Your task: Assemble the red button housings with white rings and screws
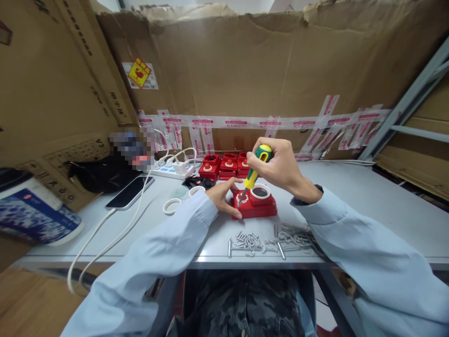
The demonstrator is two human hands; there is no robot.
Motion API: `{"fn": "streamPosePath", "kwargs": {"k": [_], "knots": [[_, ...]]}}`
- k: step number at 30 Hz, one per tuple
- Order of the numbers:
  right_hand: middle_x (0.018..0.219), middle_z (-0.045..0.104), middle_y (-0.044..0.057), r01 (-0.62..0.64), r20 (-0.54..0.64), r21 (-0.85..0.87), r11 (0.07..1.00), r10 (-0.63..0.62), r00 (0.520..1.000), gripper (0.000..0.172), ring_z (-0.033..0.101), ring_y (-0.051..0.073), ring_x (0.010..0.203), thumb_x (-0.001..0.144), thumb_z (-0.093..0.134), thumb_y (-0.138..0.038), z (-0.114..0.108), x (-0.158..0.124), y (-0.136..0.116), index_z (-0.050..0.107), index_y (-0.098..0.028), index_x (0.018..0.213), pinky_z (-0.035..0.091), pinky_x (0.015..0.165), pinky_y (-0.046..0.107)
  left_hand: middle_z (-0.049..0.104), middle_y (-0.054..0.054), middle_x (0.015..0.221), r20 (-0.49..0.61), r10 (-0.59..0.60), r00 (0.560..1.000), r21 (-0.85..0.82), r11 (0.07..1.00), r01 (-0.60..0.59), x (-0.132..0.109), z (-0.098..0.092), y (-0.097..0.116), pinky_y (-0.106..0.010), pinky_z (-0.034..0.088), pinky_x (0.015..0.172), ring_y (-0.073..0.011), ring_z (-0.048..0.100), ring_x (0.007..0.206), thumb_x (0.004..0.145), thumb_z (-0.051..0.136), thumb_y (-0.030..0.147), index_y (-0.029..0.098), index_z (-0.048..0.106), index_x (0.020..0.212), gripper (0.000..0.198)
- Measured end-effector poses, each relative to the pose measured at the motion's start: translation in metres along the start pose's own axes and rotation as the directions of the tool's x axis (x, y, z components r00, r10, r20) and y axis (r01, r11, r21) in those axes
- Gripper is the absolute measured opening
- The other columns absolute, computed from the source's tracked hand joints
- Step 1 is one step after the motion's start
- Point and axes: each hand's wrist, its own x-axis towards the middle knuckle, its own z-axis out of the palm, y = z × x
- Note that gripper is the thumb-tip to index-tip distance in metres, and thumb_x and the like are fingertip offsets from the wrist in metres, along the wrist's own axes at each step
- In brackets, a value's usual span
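Observation:
My right hand [277,166] is wrapped round the handle of a yellow and green screwdriver [250,179], which leans with its tip down on a red box [261,211]. The tip meets the box near its left end, beside a round white marking. My left hand [224,196] grips the box's left end, thumb at the front and fingers behind. On the right part of the box sits a white ring [260,191] around a dark round window. In front of the box lies a pile of small screws [247,240], with metal rods [281,250] and silvery hardware to its right.
Several more red boxes [228,164] stand at the back. Loose white rings [171,206] lie left of my left hand. A phone [129,192] with a white cable, a power strip [173,171] and a large tub [38,206] are on the left. Cardboard [238,65] walls the back.

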Motion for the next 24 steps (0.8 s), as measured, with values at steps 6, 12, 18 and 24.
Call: {"fn": "streamPosePath", "kwargs": {"k": [6,12,18,24], "knots": [[0.05,0.04,-0.005,0.01,0.031,-0.018,1.0,-0.009,0.999,0.018,0.033,0.007,0.049,0.07,0.054,-0.023,0.006,-0.002,0.002,0.045,-0.017,0.055,0.027,0.048,0.023,0.062,-0.004,0.099,-0.005,0.004,1.0,-0.001,1.0,-0.004,0.001,0.002,-0.002,-0.038,0.044,0.088,-0.026,0.06,0.093,0.042,0.086,0.048,0.021,0.047,0.115,0.087],[0.051,0.041,-0.005,0.047,0.062,-0.035,0.998,-0.044,0.997,0.018,0.034,0.007,0.049,0.071,0.054,-0.023,0.011,-0.002,0.003,0.045,-0.018,0.057,0.026,0.048,0.023,0.062,-0.011,0.113,-0.027,0.023,0.999,-0.007,1.0,-0.023,0.002,0.006,-0.01,-0.043,0.041,0.095,-0.0317,0.057,0.107,0.042,0.085,0.05,0.018,0.04,0.128,0.103],[0.05,0.04,-0.005,0.073,0.085,-0.037,0.997,-0.069,0.994,0.021,0.033,0.007,0.05,0.072,0.054,-0.026,0.015,0.002,-0.004,0.042,-0.018,0.056,0.025,0.05,0.024,0.06,-0.012,0.118,-0.017,0.013,1.0,0.012,1.0,-0.013,0.002,0.004,-0.009,-0.042,0.041,0.096,-0.0326,0.055,0.112,0.043,0.084,0.051,0.019,0.039,0.129,0.102],[0.05,0.04,-0.005,0.084,0.14,-0.017,0.996,-0.081,0.987,0.021,0.031,0.007,0.049,0.071,0.053,-0.025,0.017,0.001,-0.011,0.04,-0.019,0.056,0.023,0.049,0.024,0.063,-0.011,0.11,0.075,0.033,0.997,0.046,0.998,-0.036,0.005,-0.004,-0.004,-0.041,0.045,0.091,-0.0324,0.058,0.106,0.047,0.083,0.05,0.017,0.043,0.125,0.093]]}}
